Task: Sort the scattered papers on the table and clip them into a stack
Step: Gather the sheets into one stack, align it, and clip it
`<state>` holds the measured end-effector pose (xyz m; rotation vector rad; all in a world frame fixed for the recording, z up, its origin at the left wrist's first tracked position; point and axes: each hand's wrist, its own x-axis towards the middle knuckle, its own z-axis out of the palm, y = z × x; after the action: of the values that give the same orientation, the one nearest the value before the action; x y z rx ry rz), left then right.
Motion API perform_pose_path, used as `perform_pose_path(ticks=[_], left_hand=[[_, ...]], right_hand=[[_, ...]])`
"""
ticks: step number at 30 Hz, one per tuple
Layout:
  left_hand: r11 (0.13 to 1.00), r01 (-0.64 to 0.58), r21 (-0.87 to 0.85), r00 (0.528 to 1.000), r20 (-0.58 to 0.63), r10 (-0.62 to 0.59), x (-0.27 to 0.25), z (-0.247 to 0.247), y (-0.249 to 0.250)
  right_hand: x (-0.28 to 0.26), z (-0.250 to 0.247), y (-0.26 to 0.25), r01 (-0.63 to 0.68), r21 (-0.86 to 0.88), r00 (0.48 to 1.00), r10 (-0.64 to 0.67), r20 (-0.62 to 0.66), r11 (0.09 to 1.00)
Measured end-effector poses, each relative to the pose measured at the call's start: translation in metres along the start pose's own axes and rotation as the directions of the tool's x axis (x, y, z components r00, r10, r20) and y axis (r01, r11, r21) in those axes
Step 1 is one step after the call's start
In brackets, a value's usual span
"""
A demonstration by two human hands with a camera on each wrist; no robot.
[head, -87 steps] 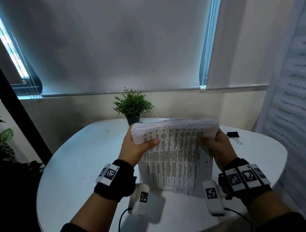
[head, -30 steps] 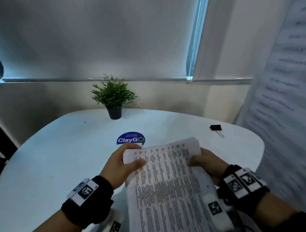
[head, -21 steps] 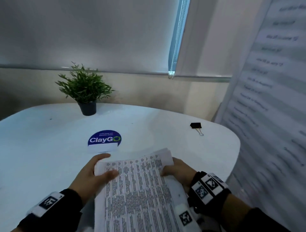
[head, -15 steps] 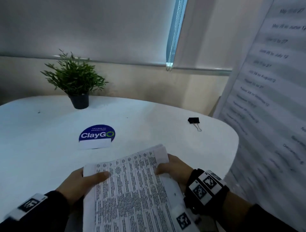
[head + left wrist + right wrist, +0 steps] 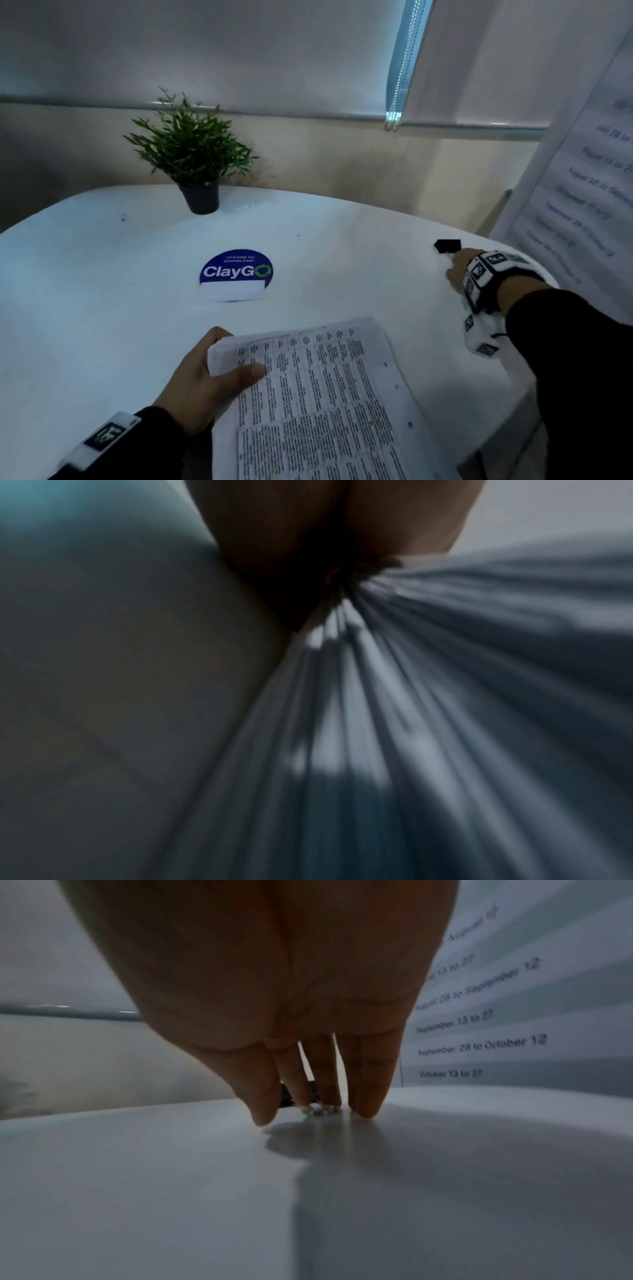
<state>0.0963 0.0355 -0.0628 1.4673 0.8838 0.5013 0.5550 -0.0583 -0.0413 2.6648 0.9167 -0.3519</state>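
Head view: left hand (image 5: 202,380) grips 1 paper stack (image 5: 315,404) at its far-left corner, thumb on top, fingers under. Stack lies at near table (image 5: 102,308) edge, long axis near-to-far, slightly tilted right. Right hand (image 5: 457,269) open, fingers (image 5: 368,1085) straight, tips on surface at 1 black binder clip (image 5: 447,246) near far-right edge; contact w/ clip unclear. Also: 1 potted plant (image 5: 191,154), 1 ClayGo sticker (image 5: 236,272).

We cannot read the print on the paper stack (image 5: 308,404), whose near end runs off the head view's bottom edge. In the right wrist view, the right hand (image 5: 274,988) hides most of the binder clip (image 5: 286,1096). The left wrist view is too blurred to show the left hand's (image 5: 325,534) grip.
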Motion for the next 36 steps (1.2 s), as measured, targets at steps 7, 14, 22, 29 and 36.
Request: perform_pose_path(ticks=[7,14,22,29,36], left_hand=[[0.994,-0.005,-0.109,1.000,-0.028,0.002,0.004,0.000,-0.010],[0.985,0.007,-0.173,1.000,-0.020,-0.010,0.003,0.002,-0.008],[0.988,0.034,-0.148,0.998,-0.056,-0.043,0.001,0.004,-0.005],[0.999,0.001,-0.054,0.996,-0.084,-0.005,0.001,0.007,-0.009],[0.999,-0.014,-0.050,0.998,-0.054,0.011,0.009,0.006,-0.016]], right_hand=[[-0.026,-0.003,-0.018,-0.078,0.143,0.981,0.101,-0.166,0.987],[-0.087,-0.021,-0.041,-0.044,0.299,0.990,0.083,-0.118,0.953],[-0.259,-0.032,-0.162,0.471,0.299,0.881,-0.426,-0.204,0.830],[-0.287,0.002,-0.218,0.478,0.335,0.878,-0.439,-0.189,0.812],[-0.277,0.004,-0.225,0.298,0.642,0.947,-0.304,-0.106,0.706]])
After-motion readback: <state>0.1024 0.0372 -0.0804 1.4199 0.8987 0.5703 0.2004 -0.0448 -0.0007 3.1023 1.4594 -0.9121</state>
